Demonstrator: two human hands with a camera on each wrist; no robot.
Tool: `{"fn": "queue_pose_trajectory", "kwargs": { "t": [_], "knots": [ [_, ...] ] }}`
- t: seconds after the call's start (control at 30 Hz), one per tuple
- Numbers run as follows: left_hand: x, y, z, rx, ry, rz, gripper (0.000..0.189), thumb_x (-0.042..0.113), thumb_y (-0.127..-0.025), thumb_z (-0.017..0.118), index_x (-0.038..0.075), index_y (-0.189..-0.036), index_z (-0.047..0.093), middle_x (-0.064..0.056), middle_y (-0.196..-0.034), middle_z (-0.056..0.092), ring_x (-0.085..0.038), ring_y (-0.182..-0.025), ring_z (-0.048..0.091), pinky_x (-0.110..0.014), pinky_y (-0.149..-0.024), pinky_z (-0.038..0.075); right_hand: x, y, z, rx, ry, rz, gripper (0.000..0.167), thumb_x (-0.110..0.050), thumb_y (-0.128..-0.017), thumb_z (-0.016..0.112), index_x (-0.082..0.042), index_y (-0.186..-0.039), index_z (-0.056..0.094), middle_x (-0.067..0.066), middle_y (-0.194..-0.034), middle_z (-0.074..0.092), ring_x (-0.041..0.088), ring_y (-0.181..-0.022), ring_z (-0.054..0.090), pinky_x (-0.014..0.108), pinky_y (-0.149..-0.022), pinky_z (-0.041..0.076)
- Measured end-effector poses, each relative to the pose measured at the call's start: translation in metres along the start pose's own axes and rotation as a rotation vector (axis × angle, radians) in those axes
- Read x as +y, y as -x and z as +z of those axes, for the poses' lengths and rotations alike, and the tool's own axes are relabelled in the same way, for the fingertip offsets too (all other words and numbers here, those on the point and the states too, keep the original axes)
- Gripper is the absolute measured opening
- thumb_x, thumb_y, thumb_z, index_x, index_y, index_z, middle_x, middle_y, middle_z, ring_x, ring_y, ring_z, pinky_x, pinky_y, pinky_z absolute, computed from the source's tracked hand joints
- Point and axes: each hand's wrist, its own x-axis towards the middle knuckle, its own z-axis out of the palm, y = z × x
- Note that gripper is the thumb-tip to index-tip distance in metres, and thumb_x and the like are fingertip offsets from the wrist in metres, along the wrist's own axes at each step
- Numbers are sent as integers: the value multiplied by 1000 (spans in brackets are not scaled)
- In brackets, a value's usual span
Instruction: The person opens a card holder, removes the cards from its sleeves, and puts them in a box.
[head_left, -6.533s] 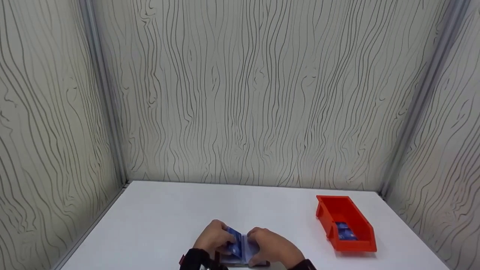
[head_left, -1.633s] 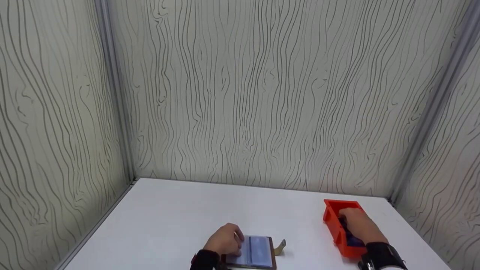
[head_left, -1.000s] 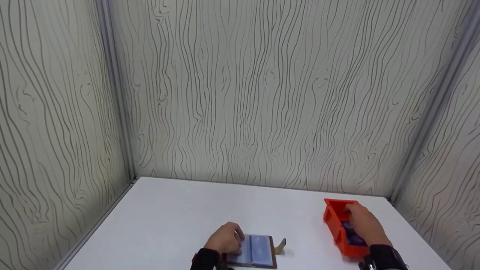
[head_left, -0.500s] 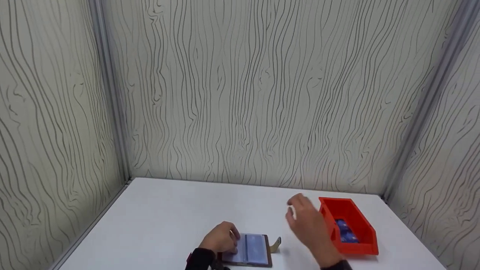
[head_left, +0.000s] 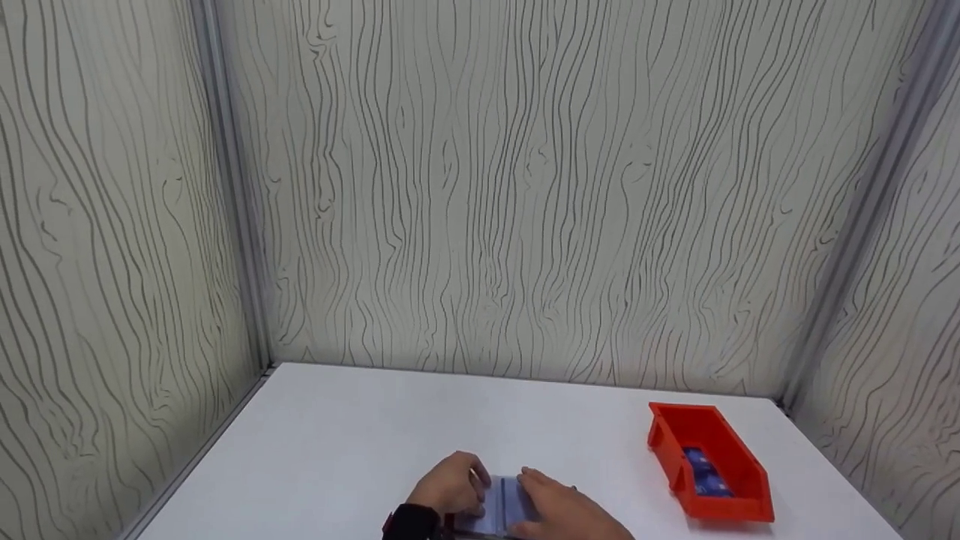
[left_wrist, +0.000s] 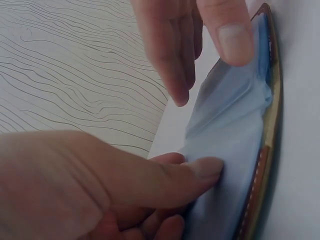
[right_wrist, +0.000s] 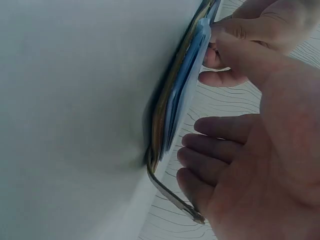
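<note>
A card holder (left_wrist: pixel 255 200) with a brown stitched cover lies spread on the white table, its clear bluish plastic sleeves (head_left: pixel 491 514) facing up. My left hand (head_left: pixel 448 486) grips its left side; in the left wrist view the thumb presses on a sleeve, with the other fingers curled by the edge. Over the right half is my right hand (head_left: pixel 566 511), its fingers extended and apart, nothing seen between them. The right wrist view shows the sleeves edge-on, and the holder's snap strap (right_wrist: pixel 172 195) sticking out near my right fingers. Whether the right thumb touches a sleeve, I cannot tell.
A red plastic bin (head_left: pixel 731 510) stands at the right of the white table (head_left: pixel 360 427), with several blue cards (head_left: pixel 707 480) inside. Patterned panels (head_left: pixel 480 187) rise behind the table and along both sides.
Earlier a blue card showed at the left hand. My right hand then reached into the red bin, came out with nothing visible in it and moved left to the card holder. The left hand stays there.
</note>
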Motion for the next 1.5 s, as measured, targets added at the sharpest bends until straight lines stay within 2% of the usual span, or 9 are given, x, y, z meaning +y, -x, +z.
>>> {"fn": "queue_pose_trajectory", "kwargs": {
  "t": [0.1,0.43,0.83,0.97,1.13,1.2,1.33,1.43,1.5],
  "knots": [
    [0,-1,1,2,3,-4,35,-15,-77,84,8,-101,72,-4,-84,72,-17,-77,63,-33,-70,53,1,1,1,-26,-10,42,80,-45,-96,80,-9,-161,50,13,-165,55,39,-144,59,71,-120,42],
    [-1,-1,3,6,-14,-14,36,-14,-77,84,9,-103,72,-3,-85,72,-17,-79,66,-36,-74,56,-1,2,4,-16,12,30,74,-44,-96,81,-9,-156,55,11,-150,67,28,-121,66,71,-117,46],
    [-1,1,3,8,12,-36,36,-15,-78,82,9,-102,72,-4,-86,69,-19,-80,64,-35,-71,54,-7,1,4,-22,19,68,71,-43,-96,82,-12,-155,57,8,-149,69,30,-129,67,69,-118,47],
    [-1,1,3,-6,11,-34,35,-15,-78,82,9,-102,72,-3,-85,69,-18,-79,63,-34,-70,52,-8,7,4,-31,-23,18,72,-44,-92,86,-15,-152,59,4,-139,72,22,-118,69,65,-111,54],
    [-5,-2,2,-14,7,-28,36,-15,-77,83,9,-102,72,-3,-82,70,-17,-76,62,-31,-68,49,-10,10,0,-20,-55,-31,55,-35,-96,82,-16,-145,65,-1,-118,73,15,-100,64,59,-105,60],
    [-8,-4,2,-20,5,-16,36,-14,-76,84,9,-100,72,-3,-82,70,-17,-75,62,-31,-69,50,-9,8,-2,17,-79,-32,49,-31,-99,79,-13,-142,67,0,-115,73,17,-98,63,59,-104,60],
    [-21,-15,5,-31,-37,19,35,-9,-76,86,14,-99,73,2,-81,70,-14,-75,64,-30,-70,52,-4,4,-5,193,-152,-70,55,-26,-96,82,1,-140,64,14,-127,74,26,-105,69,61,-98,61],
    [-21,-14,5,-28,-38,26,36,-10,-75,86,13,-99,73,1,-82,70,-15,-76,64,-31,-71,52,1,2,-6,290,-244,-97,52,-18,-94,83,8,-135,63,24,-128,73,35,-108,74,56,-89,64],
    [-11,-7,4,-21,-18,18,36,-12,-73,86,10,-98,72,-2,-83,70,-17,-77,64,-32,-71,51,4,0,-6,302,-321,-114,44,-13,-94,81,9,-128,65,24,-121,75,37,-105,77,52,-85,66]
  ]
}}
